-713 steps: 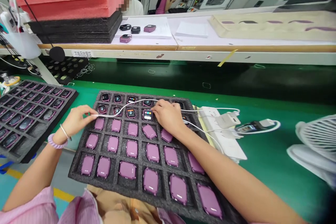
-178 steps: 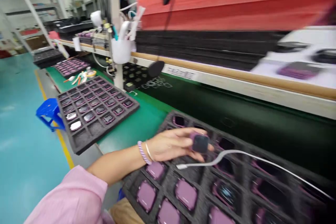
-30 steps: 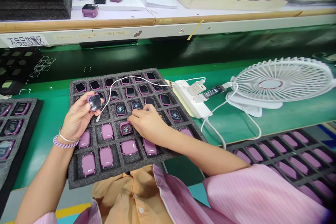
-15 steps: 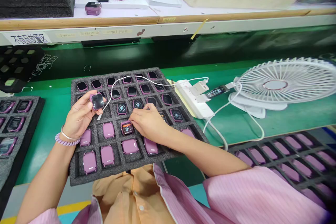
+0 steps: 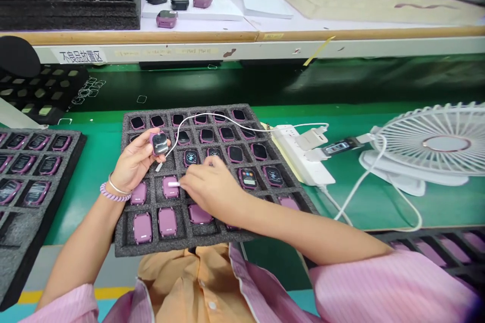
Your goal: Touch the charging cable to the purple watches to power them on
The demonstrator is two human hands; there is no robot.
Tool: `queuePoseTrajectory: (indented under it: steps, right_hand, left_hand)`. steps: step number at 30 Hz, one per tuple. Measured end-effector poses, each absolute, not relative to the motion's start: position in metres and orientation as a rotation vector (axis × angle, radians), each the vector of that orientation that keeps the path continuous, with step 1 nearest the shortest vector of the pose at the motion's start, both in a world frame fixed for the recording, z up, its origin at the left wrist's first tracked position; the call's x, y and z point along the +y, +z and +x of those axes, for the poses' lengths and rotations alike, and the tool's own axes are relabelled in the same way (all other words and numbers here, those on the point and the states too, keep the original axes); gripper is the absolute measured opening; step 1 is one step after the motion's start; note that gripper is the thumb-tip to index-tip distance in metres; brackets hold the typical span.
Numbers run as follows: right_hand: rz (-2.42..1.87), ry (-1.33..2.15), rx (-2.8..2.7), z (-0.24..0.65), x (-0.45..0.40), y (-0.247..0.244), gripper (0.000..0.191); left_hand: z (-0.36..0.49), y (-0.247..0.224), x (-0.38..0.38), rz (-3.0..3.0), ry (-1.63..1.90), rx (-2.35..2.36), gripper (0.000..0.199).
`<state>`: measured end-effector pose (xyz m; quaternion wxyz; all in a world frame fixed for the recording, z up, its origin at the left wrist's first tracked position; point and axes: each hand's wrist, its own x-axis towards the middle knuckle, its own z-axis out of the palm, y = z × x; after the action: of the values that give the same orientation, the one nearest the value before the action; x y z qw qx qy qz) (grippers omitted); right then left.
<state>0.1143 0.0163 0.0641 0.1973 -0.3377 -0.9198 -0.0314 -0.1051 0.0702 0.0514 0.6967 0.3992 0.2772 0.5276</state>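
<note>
Green bench surface spreads beneath our hands, with a shelf beyond them along the far side. Our left hand is half curled, thumb and fingers pinching a purple watch by its edges, which seems meant to leave the dark screen facing up. Just beside those fingertips hangs the tip of a white cable, its slack arching beyond our right hand toward a power strip. Our right hand, palm down with fingers bunched, reaches over the foam tray. A short white piece juts from its fingertips across a face-down watch; the view is poor there, so we cannot tell whether they grip it. Separate cells probably stop the cases rubbing. Further out sit a second tray left of our left hand and a fan right of our right.

Compared with half a second ago, our left hand keeps the same pinch, while our right has shifted toward it: the orange-lit watch at its fingertips is now covered, and an icon-lit watch, partly hidden then, shows whole.
</note>
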Motion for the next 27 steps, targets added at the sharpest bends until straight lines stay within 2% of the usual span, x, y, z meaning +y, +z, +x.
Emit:
queuePoseTrajectory:
  steps: [3, 6, 10, 13, 20, 27]
  right_hand:
    - [-0.89, -0.115, -2.718, 0.107, 0.015, 0.054, 0.026]
    - [-0.887, 0.118, -2.713, 0.106, 0.02, 0.06, 0.023]
    - [-1.136, 0.458, -2.723, 0.103, 0.039, 0.069, 0.023]
    - [-1.242, 0.427, -2.798, 0.098, 0.048, 0.062, 0.022]
    - [-1.099, 0.3, -2.717, 0.102, 0.045, 0.036, 0.025]
    - [-1.071, 0.31, -2.76, 0.103, 0.048, 0.037, 0.025]
  left_hand:
    - [-0.105, 0.051, 0.071, 0.869, 1.181, 0.623, 0.042]
    - [-0.104, 0.051, 0.072, 0.838, 1.182, 0.63, 0.053]
    - [-0.103, 0.052, 0.076, 0.694, 1.174, 0.732, 0.041]
    - [-0.102, 0.052, 0.078, 0.565, 1.162, 0.822, 0.042]
    - [-0.101, 0.049, 0.079, 0.566, 1.265, 0.864, 0.047]
    - [-0.104, 0.049, 0.08, 0.601, 1.299, 0.912, 0.046]
